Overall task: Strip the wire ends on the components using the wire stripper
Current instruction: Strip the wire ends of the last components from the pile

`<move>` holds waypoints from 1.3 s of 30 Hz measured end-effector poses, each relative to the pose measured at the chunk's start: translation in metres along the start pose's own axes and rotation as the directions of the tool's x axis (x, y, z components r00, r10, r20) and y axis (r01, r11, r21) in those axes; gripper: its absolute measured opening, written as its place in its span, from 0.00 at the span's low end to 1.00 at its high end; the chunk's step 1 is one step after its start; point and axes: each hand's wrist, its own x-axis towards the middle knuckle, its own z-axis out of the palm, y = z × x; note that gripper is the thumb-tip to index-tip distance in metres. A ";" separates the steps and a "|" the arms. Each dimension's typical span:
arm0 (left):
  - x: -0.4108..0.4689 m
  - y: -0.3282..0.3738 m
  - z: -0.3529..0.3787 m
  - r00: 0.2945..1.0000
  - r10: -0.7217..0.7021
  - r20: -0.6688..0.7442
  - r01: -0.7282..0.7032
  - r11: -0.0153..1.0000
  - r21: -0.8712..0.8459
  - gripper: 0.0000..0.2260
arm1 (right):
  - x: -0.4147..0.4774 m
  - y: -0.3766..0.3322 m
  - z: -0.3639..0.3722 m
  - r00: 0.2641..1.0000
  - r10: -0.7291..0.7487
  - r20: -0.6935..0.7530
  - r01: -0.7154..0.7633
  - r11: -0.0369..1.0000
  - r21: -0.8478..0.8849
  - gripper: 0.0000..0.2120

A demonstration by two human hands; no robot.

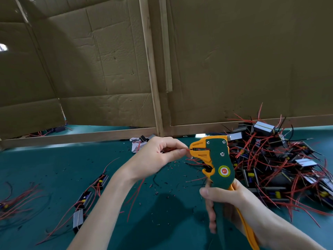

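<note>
One wire [188,150], left hand [158,157]; stripper [219,159], right hand [227,201]

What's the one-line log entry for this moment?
right hand: grips wire stripper | left hand: pinches red wire at its mouth | component pile: right of stripper

Dim, warm light. Soft shadows fall on the table [45,174] near its front edge; pale sheen lines its far edge. Borders bend, wide-angle; the right hand [225,201] looks slightly motion-blurred.
</note>
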 end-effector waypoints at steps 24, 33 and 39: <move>0.121 0.041 0.110 0.999 0.039 0.010 -0.039 0.999 -0.024 0.18 | 0.021 0.015 -0.005 0.971 0.229 0.068 -0.233 0.844 0.484 0.17; 0.049 0.019 0.033 0.981 -0.112 0.156 0.118 0.993 -0.031 0.19 | 0.026 0.019 -0.008 0.964 0.255 0.078 -0.259 0.824 0.503 0.10; -0.042 -0.070 -0.069 0.365 -0.852 -0.376 0.811 0.093 0.578 0.37 | 0.025 0.021 -0.007 0.960 0.256 0.110 -0.277 0.838 0.470 0.18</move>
